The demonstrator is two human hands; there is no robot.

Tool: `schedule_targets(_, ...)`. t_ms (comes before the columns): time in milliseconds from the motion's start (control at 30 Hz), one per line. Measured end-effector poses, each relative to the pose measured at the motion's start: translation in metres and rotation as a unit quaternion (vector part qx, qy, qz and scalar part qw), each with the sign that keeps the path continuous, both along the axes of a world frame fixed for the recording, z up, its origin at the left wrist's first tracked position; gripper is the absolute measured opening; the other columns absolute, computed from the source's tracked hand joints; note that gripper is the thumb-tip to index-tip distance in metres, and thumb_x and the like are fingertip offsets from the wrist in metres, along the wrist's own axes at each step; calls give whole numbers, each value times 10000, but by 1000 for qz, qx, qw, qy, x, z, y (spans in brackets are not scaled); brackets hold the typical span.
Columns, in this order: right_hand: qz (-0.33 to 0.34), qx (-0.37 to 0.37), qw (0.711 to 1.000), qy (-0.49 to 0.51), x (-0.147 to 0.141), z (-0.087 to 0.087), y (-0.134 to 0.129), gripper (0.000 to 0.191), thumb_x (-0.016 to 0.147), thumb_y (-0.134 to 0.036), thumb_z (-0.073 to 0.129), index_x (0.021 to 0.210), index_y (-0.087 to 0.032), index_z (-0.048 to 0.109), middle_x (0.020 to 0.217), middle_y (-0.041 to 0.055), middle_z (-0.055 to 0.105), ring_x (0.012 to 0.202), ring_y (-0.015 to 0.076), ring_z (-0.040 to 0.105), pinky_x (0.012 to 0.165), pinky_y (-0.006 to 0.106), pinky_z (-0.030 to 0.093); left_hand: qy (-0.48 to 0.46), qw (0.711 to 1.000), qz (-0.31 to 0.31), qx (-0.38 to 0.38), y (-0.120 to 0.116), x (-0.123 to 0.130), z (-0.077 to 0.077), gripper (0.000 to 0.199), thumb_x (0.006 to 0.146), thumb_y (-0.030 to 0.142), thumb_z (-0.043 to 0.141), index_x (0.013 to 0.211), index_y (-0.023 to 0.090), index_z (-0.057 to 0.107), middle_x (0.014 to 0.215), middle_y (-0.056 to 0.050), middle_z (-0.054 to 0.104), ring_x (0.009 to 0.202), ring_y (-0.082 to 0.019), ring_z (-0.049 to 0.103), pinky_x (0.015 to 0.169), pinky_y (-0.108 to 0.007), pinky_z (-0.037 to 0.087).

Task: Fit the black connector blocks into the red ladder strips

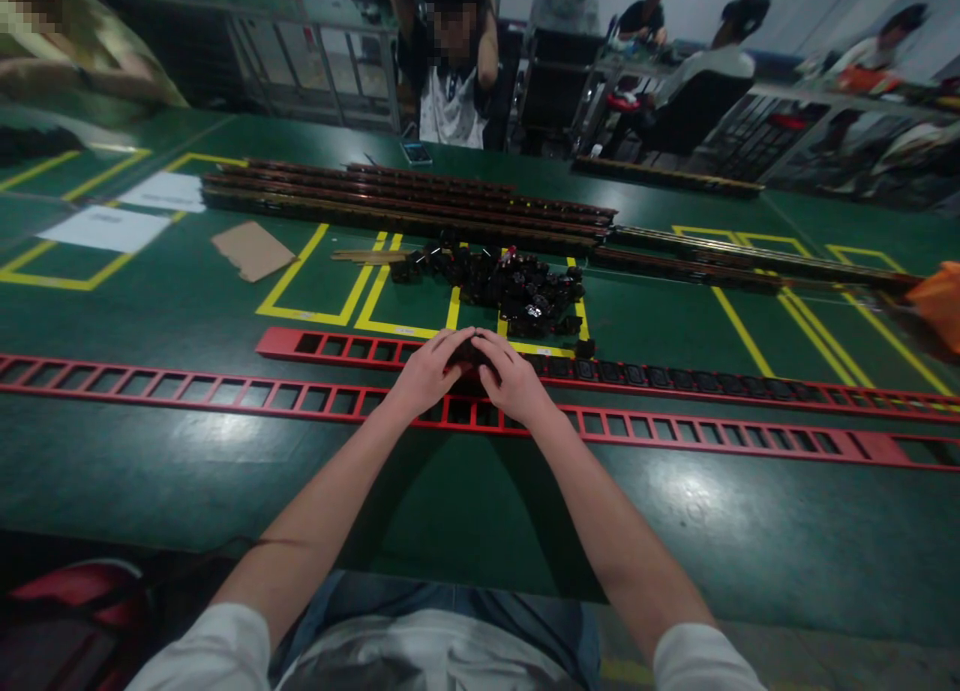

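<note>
Two long red slotted frames lie across the green table. The far red frame (pixel 281 342) has a row of square black parts (pixel 634 374) in its slots right of my hands; several slots at its left end show no part. The near red frame (pixel 615 426) runs in front of it. My left hand (pixel 433 373) and my right hand (pixel 510 379) meet at the fingertips over the far frame, fingers curled around a small dark piece that they mostly hide. Just beyond them lies a heap of black parts (pixel 517 289).
Long dark rails (pixel 405 206) are stacked across the table behind the heap. A cardboard piece (pixel 253 250) and white papers (pixel 105 229) lie at the left. An orange object (pixel 937 306) is at the right edge. A person (pixel 454 81) sits opposite, near a phone (pixel 416 152).
</note>
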State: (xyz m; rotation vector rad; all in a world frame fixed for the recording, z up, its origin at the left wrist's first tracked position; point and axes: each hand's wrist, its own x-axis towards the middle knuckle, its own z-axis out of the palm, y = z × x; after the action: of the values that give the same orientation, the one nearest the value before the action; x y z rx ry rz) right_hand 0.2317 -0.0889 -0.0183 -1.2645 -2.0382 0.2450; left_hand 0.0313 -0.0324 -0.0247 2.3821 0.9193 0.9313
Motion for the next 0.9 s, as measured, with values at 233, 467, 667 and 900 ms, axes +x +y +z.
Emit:
schedule_targets(233,-55,-55,996,-49,-1,1,3,495,1012,-166,448,1491,-189,570,1495,122,641,1345,234,644,1161,440,532,17,999,-6,-29,-2,-1,4,492,1032,275,595,1518,259,519,1324,-112,632,1214,-262,644,1050,-431,559)
schedule_targets(467,-49,-24,996,-67,0,-2,5,404,1003,-174,478,1368,-140,646,1370,160,707,1256,256,681,1112,434,541,13,1000,-1,-12,1,-1,1,366,989,232,662,1349,217,600,1222,-94,653,1142,-249,657,989,-402,565)
schedule_targets(667,-72,-34,995,-66,0,-1,5,374,979,-169,504,1323,-156,650,1348,151,713,1234,256,678,1112,432,529,15,1000,12,-13,-3,0,5,468,966,209,643,1422,215,540,1309,-112,647,1219,-261,640,1060,-437,556)
schedule_targets(900,-81,-32,995,-59,-1,3,3,263,985,-195,517,1195,-163,672,1211,146,734,1133,254,692,1044,401,545,-9,1000,16,8,-7,1,9,475,966,147,511,1439,186,505,1374,-138,625,1310,-258,601,1160,-461,509)
